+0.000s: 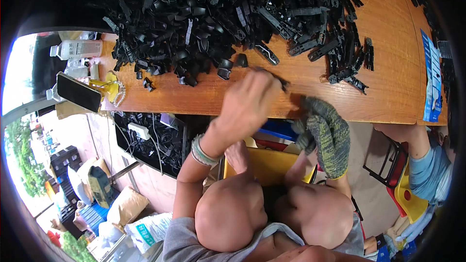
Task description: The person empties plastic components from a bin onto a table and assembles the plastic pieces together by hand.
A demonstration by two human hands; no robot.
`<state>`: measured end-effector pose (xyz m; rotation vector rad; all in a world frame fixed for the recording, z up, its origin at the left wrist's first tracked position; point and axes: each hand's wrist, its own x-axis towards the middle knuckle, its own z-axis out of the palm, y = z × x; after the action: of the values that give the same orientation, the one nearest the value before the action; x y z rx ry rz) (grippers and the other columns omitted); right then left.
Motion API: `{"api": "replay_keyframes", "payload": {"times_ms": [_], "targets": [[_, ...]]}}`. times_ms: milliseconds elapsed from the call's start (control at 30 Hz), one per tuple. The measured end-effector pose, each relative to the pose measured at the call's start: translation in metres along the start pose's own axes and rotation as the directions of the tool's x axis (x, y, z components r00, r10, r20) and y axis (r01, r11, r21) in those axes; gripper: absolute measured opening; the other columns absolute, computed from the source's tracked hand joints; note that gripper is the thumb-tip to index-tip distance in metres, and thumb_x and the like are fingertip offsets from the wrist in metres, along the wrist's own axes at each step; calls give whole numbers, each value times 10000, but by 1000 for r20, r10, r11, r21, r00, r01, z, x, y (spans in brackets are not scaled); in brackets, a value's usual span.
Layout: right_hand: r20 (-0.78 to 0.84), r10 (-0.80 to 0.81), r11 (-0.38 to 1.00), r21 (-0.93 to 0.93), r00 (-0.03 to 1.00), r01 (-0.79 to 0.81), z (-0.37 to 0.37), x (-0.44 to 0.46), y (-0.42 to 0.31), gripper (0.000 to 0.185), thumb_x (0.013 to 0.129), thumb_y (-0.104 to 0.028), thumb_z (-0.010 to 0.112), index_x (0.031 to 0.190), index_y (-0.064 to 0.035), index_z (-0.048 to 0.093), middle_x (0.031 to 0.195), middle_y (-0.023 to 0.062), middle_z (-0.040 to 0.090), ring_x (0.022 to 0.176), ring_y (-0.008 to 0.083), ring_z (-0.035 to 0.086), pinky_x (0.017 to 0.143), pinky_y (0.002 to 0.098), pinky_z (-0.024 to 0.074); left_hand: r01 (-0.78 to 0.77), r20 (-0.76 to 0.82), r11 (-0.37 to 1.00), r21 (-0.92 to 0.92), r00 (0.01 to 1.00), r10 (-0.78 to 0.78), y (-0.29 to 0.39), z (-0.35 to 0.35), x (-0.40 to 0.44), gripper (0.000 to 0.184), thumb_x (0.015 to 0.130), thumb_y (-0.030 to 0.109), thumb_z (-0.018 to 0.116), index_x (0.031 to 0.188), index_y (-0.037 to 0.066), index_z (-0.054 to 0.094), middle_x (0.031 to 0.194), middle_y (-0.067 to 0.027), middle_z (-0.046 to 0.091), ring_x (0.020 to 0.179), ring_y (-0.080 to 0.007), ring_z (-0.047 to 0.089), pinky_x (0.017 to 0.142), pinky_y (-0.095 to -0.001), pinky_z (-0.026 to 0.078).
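Observation:
My left hand (250,98) is bare, with bracelets (201,151) at its wrist. Its fingers are curled and slightly blurred over the table's near edge, closed on a small black plastic part (282,83) that sticks out to the right. My right hand (326,133) wears a grey and yellow knitted glove and hangs at the table edge, fingertips blurred and dark. Whether it holds anything cannot be made out. Beyond both hands, a big heap of black plastic parts (194,29) spreads over the wooden table (194,98). Longer black strips (324,50) lie toward the right.
At the left table edge stand a phone (78,92), a yellow holder (110,87) and a bottle (80,49). Below is a bin of black parts (145,148) with a white power strip (139,131). A blue packet (429,77) lies right, near another person's leg (412,140).

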<state>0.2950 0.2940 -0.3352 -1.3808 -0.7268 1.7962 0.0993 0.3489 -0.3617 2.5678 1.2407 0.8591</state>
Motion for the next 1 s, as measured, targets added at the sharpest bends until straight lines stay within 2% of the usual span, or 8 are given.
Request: {"api": "replay_keyframes", "payload": {"times_ms": [133,200,267,467,533,567,700,1000], "targets": [[57,-366,914,-164,929,370,8,19,18,358,898,-98,502,1243,-8,473,953,107,638,623,105,597,497,201,487,-169,24,928,-332,982,187,17,5,-7,256,620,-48,587,876,-28,587,882,-136,572,697,-291,569,600,-351,491],[48,-127,992,31,991,125,8,12,3,360,903,-122,501,1237,8,476,995,127,637,625,115,606,469,204,480,-37,-178,984,-175,984,6,2,2,-3,174,687,14,595,856,-19,572,925,-132,572,730,-271,566,621,-340,494],[22,-96,984,151,995,92,8,12,2,355,906,-135,502,1226,18,485,1014,135,636,616,126,612,453,201,473,434,-160,901,-20,888,-431,-12,-11,4,85,745,32,614,816,7,575,809,-93,543,702,-241,560,565,-350,469],[-32,-121,979,164,992,124,12,11,0,363,898,-161,516,1211,22,501,1003,138,640,603,125,608,449,195,453,363,-134,906,219,931,-340,-17,-11,11,55,764,-27,616,795,8,585,803,-86,571,604,-178,554,546,-269,438],[-51,-138,977,156,989,144,10,9,2,359,897,-161,519,1205,22,507,979,127,645,590,114,596,442,188,437,459,-65,795,-396,850,-523,-4,-11,7,70,780,-40,585,839,-4,571,821,-59,583,618,-119,566,551,-227,445],[-43,-145,980,132,988,150,9,9,5,343,896,-159,522,1187,21,524,927,106,647,570,98,570,432,183,411,513,102,527,-678,775,-623,4,-9,4,115,801,-60,525,914,-44,538,856,-72,587,661,-99,577,557,-213,464],[-46,-237,971,-56,971,234,12,9,5,288,892,-155,535,1127,7,577,790,53,630,522,58,490,417,179,346,513,355,127,-849,731,-582,19,-8,9,140,849,-41,427,943,-87,519,822,-115,592,632,-114,582,532,-215,474],[-53,-329,929,-200,943,312,12,8,12,265,894,-157,536,1115,-23,593,772,44,628,536,71,519,481,223,423,576,253,415,-704,750,-611,36,-1,6,111,830,27,540,750,-51,542,537,-39,407,479,-73,343,438,-252,297]]}}
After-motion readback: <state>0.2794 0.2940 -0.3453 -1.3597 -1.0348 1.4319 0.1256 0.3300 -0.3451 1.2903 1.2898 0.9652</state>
